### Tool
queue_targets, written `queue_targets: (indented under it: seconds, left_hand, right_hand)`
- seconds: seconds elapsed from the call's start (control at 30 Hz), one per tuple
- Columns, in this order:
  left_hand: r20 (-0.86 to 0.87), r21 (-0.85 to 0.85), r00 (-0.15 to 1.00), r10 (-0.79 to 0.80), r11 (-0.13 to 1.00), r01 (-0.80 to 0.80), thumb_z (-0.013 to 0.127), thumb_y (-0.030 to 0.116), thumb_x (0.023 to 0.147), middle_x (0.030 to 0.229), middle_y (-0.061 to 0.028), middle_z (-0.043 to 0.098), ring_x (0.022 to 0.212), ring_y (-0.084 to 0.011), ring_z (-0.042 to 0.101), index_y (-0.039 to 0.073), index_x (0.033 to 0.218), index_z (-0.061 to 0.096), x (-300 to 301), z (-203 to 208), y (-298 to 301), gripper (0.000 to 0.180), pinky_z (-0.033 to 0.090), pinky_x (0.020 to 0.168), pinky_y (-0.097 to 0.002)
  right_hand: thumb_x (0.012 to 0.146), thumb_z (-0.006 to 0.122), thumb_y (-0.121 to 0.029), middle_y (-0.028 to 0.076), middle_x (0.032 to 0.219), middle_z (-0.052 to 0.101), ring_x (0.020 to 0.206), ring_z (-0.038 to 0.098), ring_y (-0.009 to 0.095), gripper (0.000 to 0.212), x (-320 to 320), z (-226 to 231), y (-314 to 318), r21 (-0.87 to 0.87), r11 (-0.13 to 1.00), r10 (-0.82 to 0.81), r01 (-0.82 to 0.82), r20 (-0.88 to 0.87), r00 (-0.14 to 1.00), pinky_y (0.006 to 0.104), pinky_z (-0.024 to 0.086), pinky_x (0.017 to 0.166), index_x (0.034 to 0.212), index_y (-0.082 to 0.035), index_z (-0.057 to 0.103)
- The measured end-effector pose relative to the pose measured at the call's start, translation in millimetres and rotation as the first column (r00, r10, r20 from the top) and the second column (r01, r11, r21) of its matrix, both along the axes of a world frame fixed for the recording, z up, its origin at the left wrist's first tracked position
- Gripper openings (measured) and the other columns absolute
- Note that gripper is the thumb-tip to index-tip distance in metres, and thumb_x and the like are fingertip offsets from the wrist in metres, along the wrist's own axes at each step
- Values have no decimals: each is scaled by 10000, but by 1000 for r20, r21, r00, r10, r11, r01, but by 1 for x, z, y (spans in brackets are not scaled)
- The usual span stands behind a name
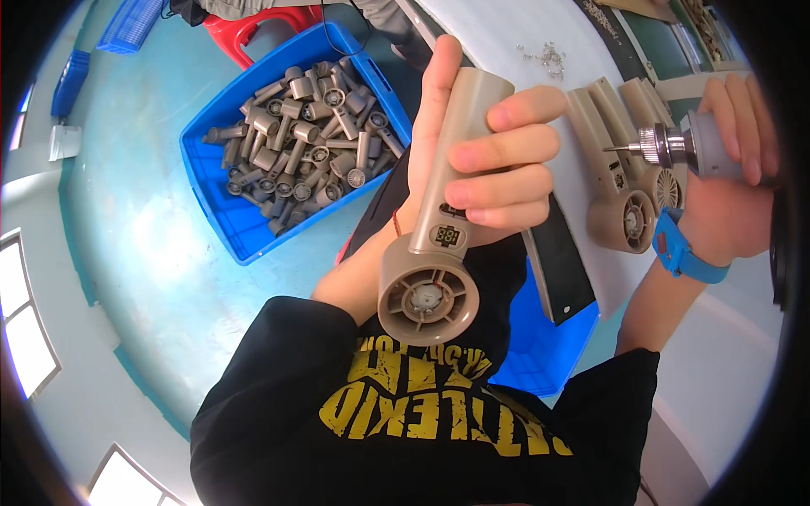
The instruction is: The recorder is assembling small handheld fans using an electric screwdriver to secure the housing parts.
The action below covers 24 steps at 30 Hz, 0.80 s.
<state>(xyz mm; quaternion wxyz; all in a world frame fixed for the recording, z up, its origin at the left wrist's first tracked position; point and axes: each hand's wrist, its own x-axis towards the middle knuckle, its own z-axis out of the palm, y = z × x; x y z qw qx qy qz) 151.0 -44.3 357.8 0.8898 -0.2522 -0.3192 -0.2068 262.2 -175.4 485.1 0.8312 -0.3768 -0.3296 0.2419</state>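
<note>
A taupe handheld fan (pixel 447 181) lies along my left hand (pixel 506 164), whose fingers wrap round its handle. Its round head points toward me, showing a spoked opening, and a small display sits on the neck. My right hand (pixel 742 126) grips an electric screwdriver (pixel 688 145) with a silver collar. The thin bit points left, apart from the held fan. Between the two hands, several similar fans (pixel 620 215) lie side by side on the white worktable (pixel 472 21). Small loose metal pieces, likely screws (pixel 550 61), are scattered farther back on it.
To the left on the floor stands a large blue crate (pixel 221 228) heaped with similar fans. Behind it are a red stool (pixel 228 35) and another person's grey-clad leg (pixel 384 18). Another blue bin (pixel 544 350) sits below the table's black edge (pixel 561 270), close to my body.
</note>
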Motion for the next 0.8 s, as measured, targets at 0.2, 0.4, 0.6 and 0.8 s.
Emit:
queue_targets:
  seconds: [0.2,0.4,0.6,0.8]
  left_hand:
    - [-275,303,954,119,953,-32,336,696,860,570,-9,438,384,-124,440,81,814,396,-32,-12,-16,620,379,375,-249]
    - [-360,852,900,247,481,209,365,614,907,612,9,447,443,-110,468,60,939,453,-115,-26,-46,562,394,413,-213]
    - [-255,953,932,258,232,197,641,344,863,714,6,489,559,-63,479,65,876,425,-155,-25,-29,353,365,493,-174]
    - [-54,912,862,504,377,-163,689,237,844,874,-38,465,700,-77,469,88,907,363,-110,-13,-7,364,395,609,-210]
  right_hand:
    - [889,497,-177,-28,596,359,548,352,71,258,-5,4,-11,-2,999,-51,52,114,992,237,314,576,994,55,540]
    - [927,457,-147,-29,597,346,535,328,68,217,0,-4,-4,-14,992,-124,126,80,989,237,307,544,991,41,544]
    - [919,464,-150,-32,582,359,516,342,60,207,-5,1,0,16,990,-142,142,81,986,228,304,529,971,37,537]
    - [903,480,-186,-33,570,378,504,369,49,228,-34,3,-10,-27,988,-153,154,39,987,204,320,522,944,35,511]
